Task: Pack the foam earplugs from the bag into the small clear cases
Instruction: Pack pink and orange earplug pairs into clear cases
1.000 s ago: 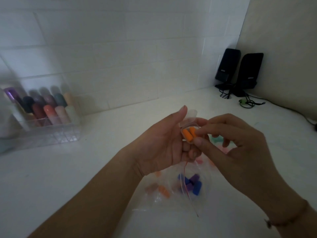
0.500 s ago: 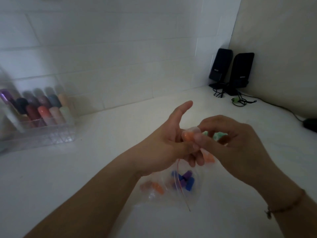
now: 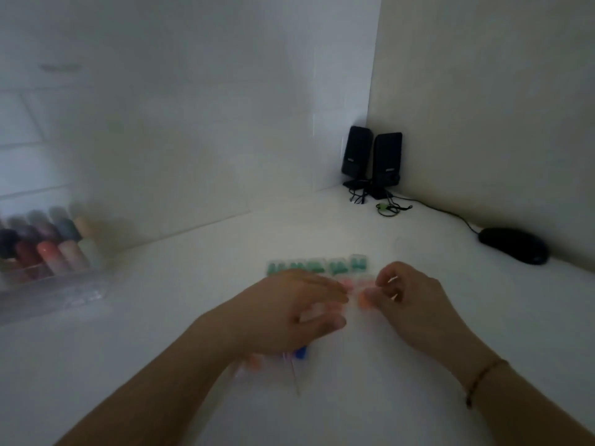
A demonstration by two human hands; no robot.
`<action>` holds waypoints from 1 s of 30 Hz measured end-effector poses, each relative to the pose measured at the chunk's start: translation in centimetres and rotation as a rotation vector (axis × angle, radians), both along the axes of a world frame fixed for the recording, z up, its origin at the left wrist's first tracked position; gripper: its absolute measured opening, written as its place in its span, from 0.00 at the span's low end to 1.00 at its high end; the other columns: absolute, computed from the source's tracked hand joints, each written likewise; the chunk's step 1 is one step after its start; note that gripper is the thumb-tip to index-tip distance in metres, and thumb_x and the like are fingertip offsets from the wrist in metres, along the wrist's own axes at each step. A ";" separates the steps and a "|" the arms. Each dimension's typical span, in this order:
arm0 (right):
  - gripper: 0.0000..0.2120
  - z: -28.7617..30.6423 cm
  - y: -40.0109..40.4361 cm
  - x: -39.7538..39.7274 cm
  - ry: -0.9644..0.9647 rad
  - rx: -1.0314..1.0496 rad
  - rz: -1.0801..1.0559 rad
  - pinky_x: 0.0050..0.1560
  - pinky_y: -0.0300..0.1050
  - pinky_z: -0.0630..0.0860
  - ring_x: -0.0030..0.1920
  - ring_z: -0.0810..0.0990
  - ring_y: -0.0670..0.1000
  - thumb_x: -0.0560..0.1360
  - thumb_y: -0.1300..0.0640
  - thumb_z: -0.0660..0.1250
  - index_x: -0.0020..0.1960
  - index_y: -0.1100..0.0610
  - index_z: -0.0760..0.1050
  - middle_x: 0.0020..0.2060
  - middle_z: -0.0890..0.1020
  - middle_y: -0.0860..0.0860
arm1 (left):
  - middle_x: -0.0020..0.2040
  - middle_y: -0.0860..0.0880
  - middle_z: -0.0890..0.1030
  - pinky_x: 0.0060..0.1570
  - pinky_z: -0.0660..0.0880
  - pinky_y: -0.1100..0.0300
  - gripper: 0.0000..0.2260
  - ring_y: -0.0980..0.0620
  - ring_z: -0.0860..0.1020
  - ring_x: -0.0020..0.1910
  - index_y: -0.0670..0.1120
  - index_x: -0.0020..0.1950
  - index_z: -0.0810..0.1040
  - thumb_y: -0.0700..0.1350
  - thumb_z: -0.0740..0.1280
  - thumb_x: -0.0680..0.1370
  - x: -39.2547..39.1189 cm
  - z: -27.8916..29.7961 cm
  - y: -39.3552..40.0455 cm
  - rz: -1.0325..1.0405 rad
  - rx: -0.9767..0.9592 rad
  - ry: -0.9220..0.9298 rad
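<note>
Nearest the front edge of the white surface, the clear bag is seen lying flat, mostly covered by the left forearm; blue and orange earplugs are visible in it through heavy blur, and a thin red line runs from it toward the front edge. Above the bag the left hand is held palm down, fingers loosely extended toward the right, nothing being gripped as far as the blur allows. Just to its right the right hand is seen with fingers curled in and thumb pressed toward the fingertips; an orange-pink blur lies at those fingertips, but whether it is pinched cannot be told. A thin bracelet is worn on the right wrist. Just beyond both hands, a row of small clear cases holding green earplugs is set out side by side, with pink-filled cases partly hidden between the hands. At the left edge a clear organiser of coloured bottles is noted. Toward the right edge a black mouse rests, its cable leading to the far corner, where two black speakers stand upright against the walls.
</note>
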State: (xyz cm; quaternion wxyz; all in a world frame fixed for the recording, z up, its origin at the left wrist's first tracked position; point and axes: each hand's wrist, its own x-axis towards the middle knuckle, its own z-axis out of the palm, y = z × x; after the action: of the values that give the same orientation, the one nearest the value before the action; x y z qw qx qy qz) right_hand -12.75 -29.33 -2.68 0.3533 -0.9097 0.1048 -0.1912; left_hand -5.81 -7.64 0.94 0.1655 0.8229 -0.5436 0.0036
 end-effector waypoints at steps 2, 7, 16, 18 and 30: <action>0.10 -0.8 0.4 -0.2 0.001 -0.114 -0.039 0.36 0.38 0.73 0.35 0.78 0.43 0.71 0.45 0.71 0.40 0.48 0.72 0.32 0.80 0.44 | 0.62 0.56 0.80 0.66 0.68 0.54 0.25 0.55 0.75 0.61 0.53 0.61 0.79 0.65 0.51 0.79 0.0 0.1 -0.5 0.035 0.148 0.019; 0.11 -0.8 1.5 0.0 0.041 -0.334 -0.084 0.38 0.42 0.67 0.40 0.77 0.47 0.76 0.40 0.62 0.45 0.47 0.71 0.36 0.78 0.44 | 0.52 0.57 0.80 0.56 0.73 0.54 0.23 0.58 0.77 0.51 0.55 0.56 0.78 0.66 0.50 0.79 0.1 0.7 -0.9 0.044 0.161 0.066; 0.08 1.7 -2.8 -0.8 -0.168 -0.138 -0.383 0.39 0.41 0.70 0.41 0.77 0.48 0.75 0.43 0.65 0.44 0.47 0.75 0.40 0.79 0.42 | 0.57 0.54 0.79 0.58 0.72 0.55 0.20 0.54 0.75 0.56 0.53 0.62 0.76 0.62 0.57 0.78 -1.7 1.8 -5.7 0.199 0.043 -0.073; 0.10 2.0 -6.3 -1.2 -0.028 -0.240 -0.430 0.44 0.44 0.71 0.52 0.75 0.49 0.74 0.45 0.66 0.54 0.45 0.74 0.51 0.78 0.44 | 0.60 0.53 0.78 0.61 0.70 0.54 0.19 0.53 0.74 0.60 0.52 0.65 0.75 0.61 0.58 0.79 -2.5 2.0 -8.2 0.189 0.067 -0.048; 0.20 0.8 -9.6 -4.2 -0.056 -0.240 -0.102 0.54 0.36 0.69 0.55 0.75 0.44 0.72 0.48 0.72 0.62 0.46 0.72 0.55 0.79 0.40 | 0.51 0.38 0.83 0.50 0.80 0.51 0.14 0.44 0.82 0.45 0.42 0.51 0.77 0.51 0.60 0.82 -5.5 0.6 -16.3 0.424 -0.448 1.087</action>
State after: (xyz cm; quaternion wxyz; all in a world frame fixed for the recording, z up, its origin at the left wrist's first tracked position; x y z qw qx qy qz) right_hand -16.96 -38.95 -1.84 0.2347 -0.9332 0.1172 -0.2456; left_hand -11.32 -23.94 1.54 0.5827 0.7424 -0.1926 -0.2688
